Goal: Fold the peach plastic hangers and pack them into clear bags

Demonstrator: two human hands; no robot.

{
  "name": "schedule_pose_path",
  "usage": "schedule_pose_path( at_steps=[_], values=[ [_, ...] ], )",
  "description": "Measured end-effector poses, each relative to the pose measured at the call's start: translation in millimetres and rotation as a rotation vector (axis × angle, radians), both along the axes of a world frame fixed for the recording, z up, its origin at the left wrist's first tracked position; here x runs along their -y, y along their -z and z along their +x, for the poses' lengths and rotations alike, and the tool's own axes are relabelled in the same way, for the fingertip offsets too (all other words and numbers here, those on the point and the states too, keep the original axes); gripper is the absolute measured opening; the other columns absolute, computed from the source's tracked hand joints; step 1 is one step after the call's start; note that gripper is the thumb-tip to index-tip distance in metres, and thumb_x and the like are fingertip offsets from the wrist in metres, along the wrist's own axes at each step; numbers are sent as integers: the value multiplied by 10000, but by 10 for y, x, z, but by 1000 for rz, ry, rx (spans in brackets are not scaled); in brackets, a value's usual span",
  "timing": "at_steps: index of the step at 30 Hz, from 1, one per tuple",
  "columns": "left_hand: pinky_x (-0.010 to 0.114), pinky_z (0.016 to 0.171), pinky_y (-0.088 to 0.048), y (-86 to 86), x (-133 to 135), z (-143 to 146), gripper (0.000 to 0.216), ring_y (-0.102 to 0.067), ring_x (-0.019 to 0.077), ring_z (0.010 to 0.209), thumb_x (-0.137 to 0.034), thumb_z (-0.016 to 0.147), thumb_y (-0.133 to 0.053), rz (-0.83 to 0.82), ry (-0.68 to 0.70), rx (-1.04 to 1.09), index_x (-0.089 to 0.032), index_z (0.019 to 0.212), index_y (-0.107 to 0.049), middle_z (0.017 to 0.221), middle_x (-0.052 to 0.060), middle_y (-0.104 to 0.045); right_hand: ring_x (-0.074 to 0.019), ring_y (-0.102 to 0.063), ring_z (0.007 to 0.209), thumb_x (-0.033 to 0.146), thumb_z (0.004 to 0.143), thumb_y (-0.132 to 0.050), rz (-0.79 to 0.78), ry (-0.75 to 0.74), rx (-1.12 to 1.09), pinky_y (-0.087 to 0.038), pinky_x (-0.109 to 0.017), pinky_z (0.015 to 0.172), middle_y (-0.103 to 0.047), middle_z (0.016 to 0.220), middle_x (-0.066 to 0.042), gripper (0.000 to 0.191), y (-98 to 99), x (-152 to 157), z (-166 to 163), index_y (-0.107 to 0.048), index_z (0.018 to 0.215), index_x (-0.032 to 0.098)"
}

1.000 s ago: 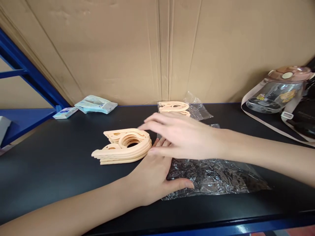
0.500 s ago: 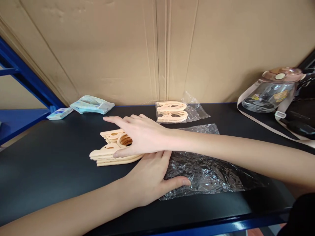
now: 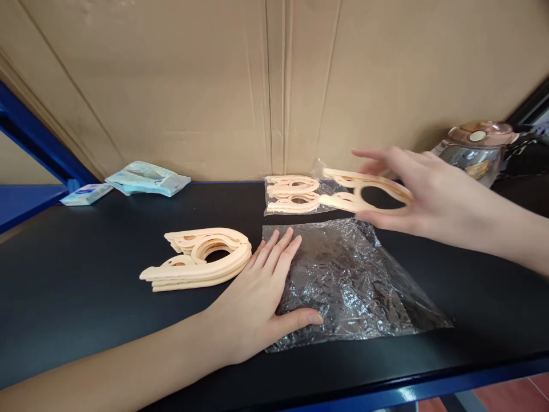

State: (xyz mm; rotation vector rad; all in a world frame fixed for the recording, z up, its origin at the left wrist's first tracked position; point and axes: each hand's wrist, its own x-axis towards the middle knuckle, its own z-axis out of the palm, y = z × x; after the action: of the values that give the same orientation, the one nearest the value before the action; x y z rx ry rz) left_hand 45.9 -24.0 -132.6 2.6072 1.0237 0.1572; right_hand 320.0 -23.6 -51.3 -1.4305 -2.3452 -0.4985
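Raised at the right, my right hand point(image 3: 422, 186) grips a cream folding hanger point(image 3: 343, 203), folded up, between thumb and fingers. My left hand point(image 3: 261, 292) lies flat with fingers stretched over the left edge of a clear plastic bag point(image 3: 343, 280), which is crinkled and spread on the black tabletop. Just left of my left fingertips is a stack of cream folded hangers point(image 3: 197, 260). Behind the bag sits a clear packet of folded hangers point(image 3: 291, 194), its right part partly covered by the held hanger.
A pale blue tissue pack point(image 3: 148, 178) and a smaller pack point(image 3: 87, 194) lie at the back left. A clear water bottle point(image 3: 476, 149) with a brown lid stands behind my right hand. Cardboard point(image 3: 193, 86) walls the back; blue shelf posts point(image 3: 43, 137) rise at the left.
My right hand has lifted a hanger off the stack and moved right with it, above the bag. My left hand stays on the bag's edge. The view has shifted slightly.
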Motion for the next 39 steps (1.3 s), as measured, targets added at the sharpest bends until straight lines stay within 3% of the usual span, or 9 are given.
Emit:
schedule_pose_path(
  at_steps=[4, 7, 12, 17, 20, 27, 34, 39],
  values=[
    [584, 1159, -172, 5, -3, 11, 983, 8, 335, 1465, -784, 828, -340, -1, -1, -21, -135, 1529, -109, 1603, 129, -38, -341, -608, 945, 597, 894, -392, 40, 94, 236, -460, -484, 784, -661, 1032, -145, 636, 193, 221, 485, -466, 1334, 143],
    [586, 1157, -174, 10, -6, 21, 977, 8, 336, 1464, -781, 834, -333, 5, -6, -29, -140, 1531, -94, 1602, 127, -33, -327, -613, 967, 547, 873, -465, -33, 72, 244, -472, -477, 812, -669, 1056, -129, 612, 328, 347, 622, -448, 1352, 167],
    [600, 1147, -192, 14, -8, 14, 963, -19, 352, 1460, -762, 842, -361, 19, -1, -7, -139, 1529, -101, 1599, 143, -59, -306, -627, 964, 489, 804, -578, -235, 49, 132, -478, -470, 806, -678, 1096, -69, 607, 434, 450, 527, -434, 1352, 271],
    [598, 1146, -198, -12, 5, 4, 978, -31, 355, 1459, -769, 835, -359, 7, -12, 1, -126, 1528, -111, 1595, 151, -75, -285, -615, 974, 490, 786, -599, -407, 56, 73, -440, -495, 903, -657, 1164, -38, 610, 447, 397, 422, -440, 1350, 319],
    [593, 1153, -180, -22, 9, 9, 996, -14, 347, 1460, -785, 826, -342, -19, -23, -18, -124, 1530, -99, 1598, 141, -58, -298, -606, 1021, 517, 797, -578, -421, 87, 73, -441, -497, 893, -628, 1251, -46, 598, 440, 355, 494, -445, 1345, 316],
    [569, 1169, -139, -9, -1, 13, 983, 35, 310, 1467, -788, 829, -327, -21, -23, -52, -151, 1534, -75, 1604, 101, 4, -301, -624, 975, 534, 797, -578, -442, 124, 57, -446, -501, 887, -652, 1203, -68, 634, 419, 350, 641, -438, 1367, 293],
    [573, 1159, -184, 2, 2, 6, 974, -27, 334, 1465, -780, 833, -338, -2, -12, -23, -149, 1532, -89, 1601, 135, -59, -304, -615, 1039, 515, 766, -625, -457, -38, -63, -488, -470, 855, -622, 1284, -74, 638, 504, 218, 330, -504, 1342, 269],
    [560, 1162, -193, 50, -4, -23, 943, -53, 340, 1463, -734, 853, -393, 42, 11, 19, -162, 1532, -75, 1596, 150, -82, -295, -549, 1200, 531, 795, -627, -514, -102, -124, -471, -466, 953, -559, 1373, -63, 668, 546, 179, 286, -452, 1390, 282]
  ],
)
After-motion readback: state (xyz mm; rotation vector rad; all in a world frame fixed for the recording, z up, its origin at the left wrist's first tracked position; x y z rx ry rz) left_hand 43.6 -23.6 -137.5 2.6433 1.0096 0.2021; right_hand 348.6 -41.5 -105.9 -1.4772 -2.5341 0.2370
